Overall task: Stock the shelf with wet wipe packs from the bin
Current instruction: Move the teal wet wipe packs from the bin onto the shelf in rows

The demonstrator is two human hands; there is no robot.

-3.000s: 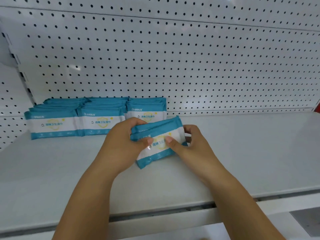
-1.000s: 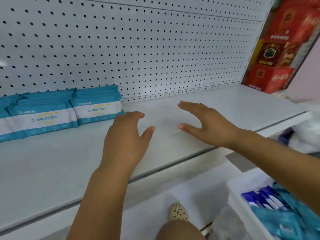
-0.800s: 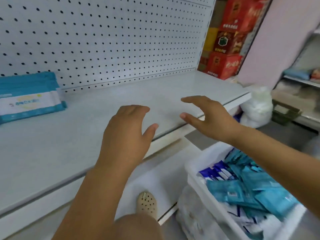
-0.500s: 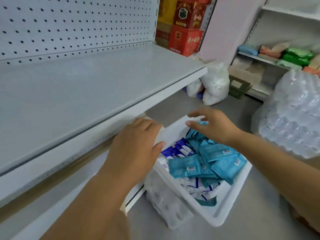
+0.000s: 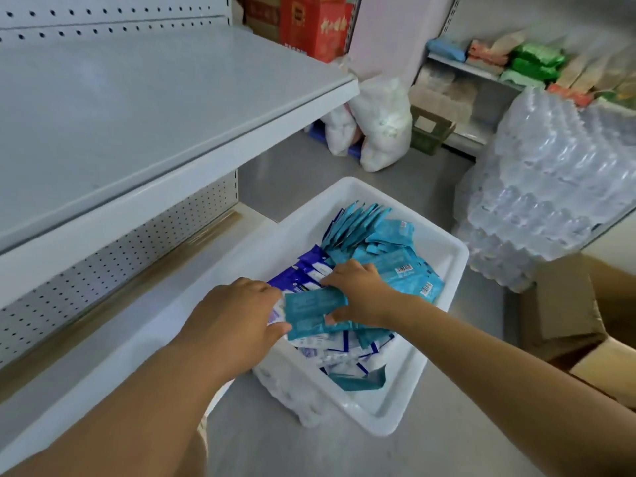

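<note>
Left hand, right hand: both bare, nothing worn on fingers or wrists as far as visible. Forearms bare up to the frame edge. Fingers slim, nails short.

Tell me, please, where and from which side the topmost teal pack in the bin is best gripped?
Likely its short ends, from above: the teal pack lies flat on top in the bin, left hand and right hand at either end.

shelf bare, bin open-topped
</note>
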